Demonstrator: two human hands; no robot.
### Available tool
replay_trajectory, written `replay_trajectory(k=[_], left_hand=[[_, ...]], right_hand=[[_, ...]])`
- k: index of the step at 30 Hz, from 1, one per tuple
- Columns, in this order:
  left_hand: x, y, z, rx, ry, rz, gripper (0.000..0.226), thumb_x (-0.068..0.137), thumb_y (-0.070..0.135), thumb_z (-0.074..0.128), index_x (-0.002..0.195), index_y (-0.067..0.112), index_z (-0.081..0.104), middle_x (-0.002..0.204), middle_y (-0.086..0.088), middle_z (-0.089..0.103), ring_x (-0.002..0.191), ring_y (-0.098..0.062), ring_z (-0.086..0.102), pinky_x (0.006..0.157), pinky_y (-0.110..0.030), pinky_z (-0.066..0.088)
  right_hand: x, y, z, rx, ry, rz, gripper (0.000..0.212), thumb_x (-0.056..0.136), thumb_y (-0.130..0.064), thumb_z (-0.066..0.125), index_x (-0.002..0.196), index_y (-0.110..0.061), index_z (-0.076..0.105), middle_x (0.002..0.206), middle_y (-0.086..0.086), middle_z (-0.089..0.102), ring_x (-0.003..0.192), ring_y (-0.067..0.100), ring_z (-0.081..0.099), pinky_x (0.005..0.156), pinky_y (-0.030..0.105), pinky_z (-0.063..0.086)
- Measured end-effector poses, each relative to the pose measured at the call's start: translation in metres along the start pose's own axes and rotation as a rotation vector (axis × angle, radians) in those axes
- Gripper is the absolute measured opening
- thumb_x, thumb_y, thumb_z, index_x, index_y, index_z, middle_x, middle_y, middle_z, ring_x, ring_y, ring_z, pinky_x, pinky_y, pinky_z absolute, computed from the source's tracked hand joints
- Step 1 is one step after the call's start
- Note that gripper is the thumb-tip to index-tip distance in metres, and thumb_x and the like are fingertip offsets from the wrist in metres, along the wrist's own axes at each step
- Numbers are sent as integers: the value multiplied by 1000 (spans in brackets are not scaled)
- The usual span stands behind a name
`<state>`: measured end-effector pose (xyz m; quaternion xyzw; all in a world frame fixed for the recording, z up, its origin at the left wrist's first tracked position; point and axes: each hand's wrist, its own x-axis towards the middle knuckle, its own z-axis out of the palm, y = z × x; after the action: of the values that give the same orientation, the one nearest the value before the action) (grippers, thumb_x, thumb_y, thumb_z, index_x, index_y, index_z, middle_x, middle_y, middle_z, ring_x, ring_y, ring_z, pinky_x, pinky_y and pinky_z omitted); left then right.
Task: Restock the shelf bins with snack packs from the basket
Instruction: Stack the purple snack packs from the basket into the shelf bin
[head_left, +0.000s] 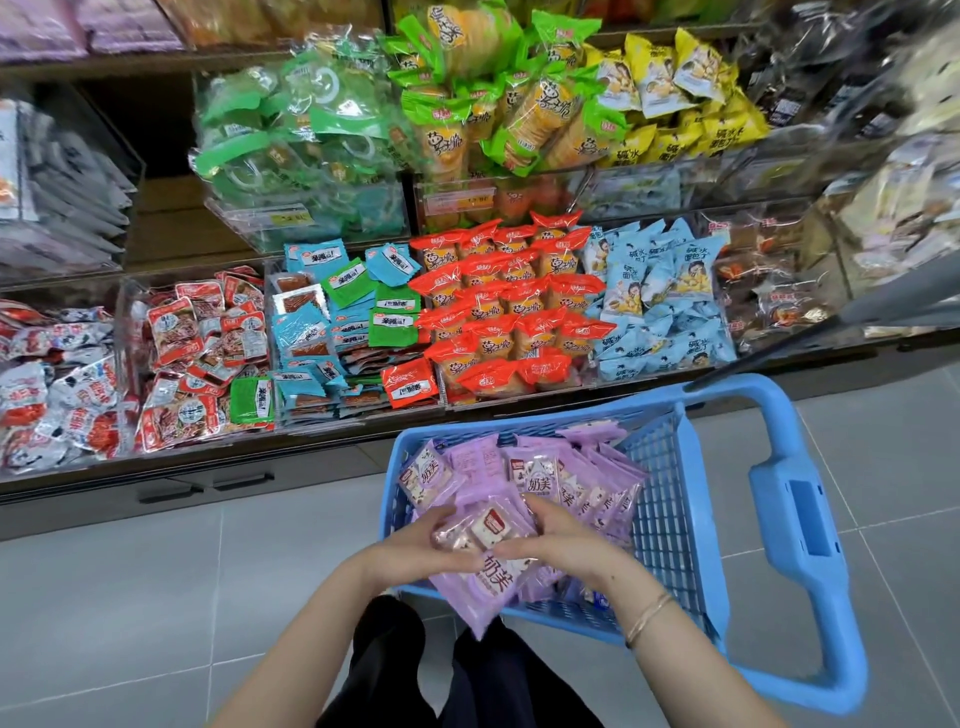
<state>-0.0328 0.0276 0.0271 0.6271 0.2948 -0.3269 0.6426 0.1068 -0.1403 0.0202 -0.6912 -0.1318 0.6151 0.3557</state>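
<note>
A blue plastic basket (675, 519) stands on the floor before the shelves, filled with purple snack packs (587, 467). Over its near edge my left hand (415, 551) and my right hand (566, 545) together grip a stack of purple packs (483, 577) from both sides, fingers curled around it. The stack's lowest pack hangs over the basket rim. Clear shelf bins (358, 332) hold red, blue and green packs at floor level.
A bin of orange-red packs (509, 312) and one of light blue packs (660, 301) sit behind the basket. Upper bins hold green and yellow packs (519, 104). The basket's blue handle (800, 509) sticks out to the right. Grey tiled floor (156, 597) lies left.
</note>
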Motion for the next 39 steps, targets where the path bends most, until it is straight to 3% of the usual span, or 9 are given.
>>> replay_trajectory(k=[3,9,15,19,23,27,31,36,39], left_hand=[[7,2,1,2,83,85,108,69,34,84,151,20,15,152,7,26,140,-9,27,102,-17,30],[16,-3,4,58,144,143,58,69,21,83,114,37,51,116,18,62,106,1,58,94,-16,45],[8,-29,-2,-384,426,29,40,71,8,82,107,15,67,98,3,75,93,-15,69,70,-14,50],[-7,-40,-6,-432,498,22,38,75,24,80,110,21,64,96,7,75,87,-7,70,64,-11,50],[-12,-38,-7,-418,578,-13,35,83,57,54,104,31,64,92,15,74,87,0,68,68,-12,48],[-2,-31,-8,-474,629,-59,44,93,61,29,95,34,64,85,20,71,81,6,66,70,-14,47],[11,-28,-7,-467,627,-59,59,96,57,26,114,16,64,108,-5,71,100,-17,65,91,-30,48],[20,-19,2,-336,582,-91,55,97,57,25,116,20,61,124,-7,62,110,-23,58,99,-31,42],[20,-11,10,-397,461,-113,66,89,69,31,128,21,56,129,-8,60,117,-28,57,105,-45,43]], right_hand=[[14,-10,-7,-173,17,-2,99,63,-38,83,145,-15,32,147,-1,40,129,15,44,109,35,38],[34,-18,-4,11,22,-26,62,69,-54,74,121,-29,50,118,-10,53,102,7,54,77,19,45],[74,14,-26,-34,743,175,30,85,-27,68,94,-4,52,104,15,56,102,26,59,95,43,49],[95,23,-21,-191,639,333,62,84,-28,68,129,7,43,132,22,48,120,33,50,104,38,43],[98,31,-14,-157,604,287,14,87,-15,64,92,-3,59,99,16,65,84,24,59,81,33,53],[81,36,-10,17,679,193,10,91,-8,54,89,1,56,81,16,56,65,22,51,63,33,44],[43,35,-16,256,779,10,15,92,-19,54,78,-19,49,79,3,54,71,20,50,58,26,38],[16,24,-2,398,388,-44,24,88,-26,61,112,-23,59,104,-15,55,96,2,53,90,22,38],[14,14,20,213,283,-84,12,93,-25,56,90,-36,58,88,-28,59,77,-13,56,69,5,42]])
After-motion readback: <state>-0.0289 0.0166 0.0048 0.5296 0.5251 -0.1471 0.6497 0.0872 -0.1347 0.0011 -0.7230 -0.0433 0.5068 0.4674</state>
